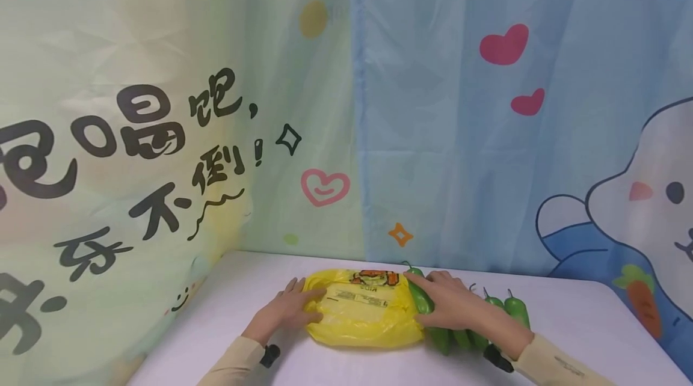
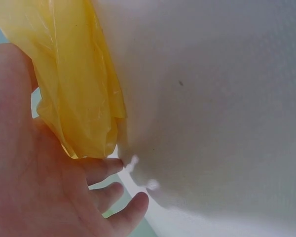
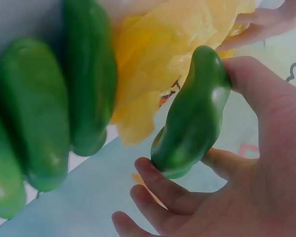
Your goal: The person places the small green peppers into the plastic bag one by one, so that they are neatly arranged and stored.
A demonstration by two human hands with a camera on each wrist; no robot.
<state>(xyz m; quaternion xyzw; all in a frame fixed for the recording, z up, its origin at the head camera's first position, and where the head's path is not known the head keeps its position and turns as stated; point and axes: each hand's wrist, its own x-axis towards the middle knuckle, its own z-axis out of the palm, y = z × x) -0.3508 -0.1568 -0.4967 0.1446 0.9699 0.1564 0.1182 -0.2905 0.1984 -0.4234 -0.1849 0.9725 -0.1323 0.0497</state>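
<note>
In the head view a crinkled yellow plastic bag (image 1: pixel 357 314) with printing on it lies on the white table. At its left edge is my left hand (image 1: pixel 287 311), thumb and index finger holding the plastic; the other fingers extend past the bag's end in the left wrist view. My right hand (image 1: pixel 452 302) pinches a green pepper (image 3: pixel 197 116) between thumb and fingers, just beside the bag's right end. Several more green peppers (image 3: pixel 34 113) lie side by side near that hand, partly hidden under the wrist in the head view.
The white tabletop (image 1: pixel 254 272) runs back to a hanging cloth backdrop (image 1: pixel 417 103) with cartoon prints and lettering. Dark wrist devices (image 1: pixel 498 357) sit at both cuffs. More peppers (image 1: pixel 517 309) lie to the right, past the right forearm.
</note>
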